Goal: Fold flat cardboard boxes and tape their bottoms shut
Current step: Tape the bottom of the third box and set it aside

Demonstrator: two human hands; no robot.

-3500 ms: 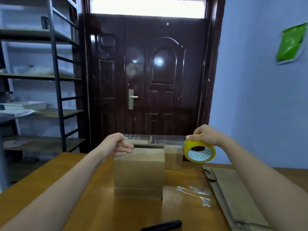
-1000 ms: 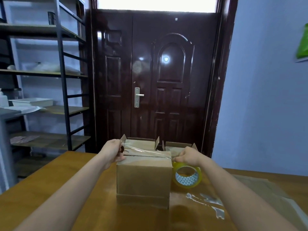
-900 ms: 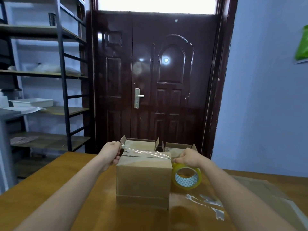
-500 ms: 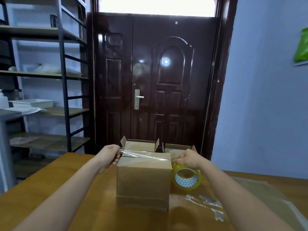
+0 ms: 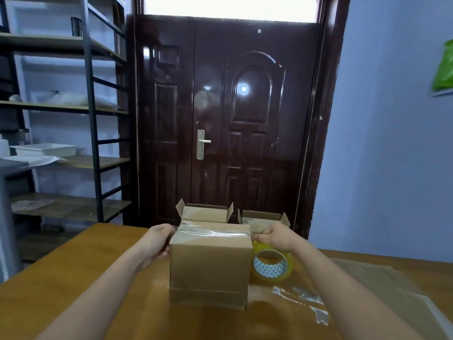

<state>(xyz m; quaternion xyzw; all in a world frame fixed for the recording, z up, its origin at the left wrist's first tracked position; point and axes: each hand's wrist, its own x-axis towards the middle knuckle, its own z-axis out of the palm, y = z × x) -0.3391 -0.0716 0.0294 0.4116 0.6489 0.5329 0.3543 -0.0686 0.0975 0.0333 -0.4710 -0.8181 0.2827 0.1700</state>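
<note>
A folded cardboard box (image 5: 209,263) stands bottom-up in the middle of the wooden table (image 5: 73,278). A strip of clear tape (image 5: 213,232) runs across its upward face. My left hand (image 5: 157,242) rests against the box's left top edge, fingers curled over the tape end. My right hand (image 5: 275,238) grips the yellowish tape roll (image 5: 272,265) at the box's right side, low by the table. The tape still joins the roll to the box.
Two open boxes (image 5: 204,213) (image 5: 263,219) stand behind at the table's far edge. Flat cardboard sheets (image 5: 392,293) lie at the right. Scraps of tape (image 5: 304,298) stick to the table. A metal shelf rack (image 5: 93,119) is at left, a dark door (image 5: 232,119) ahead.
The tape strip has come down flat onto the box's upward face. My left hand slid down onto the left edge, and my right hand lowered the roll beside the box.
</note>
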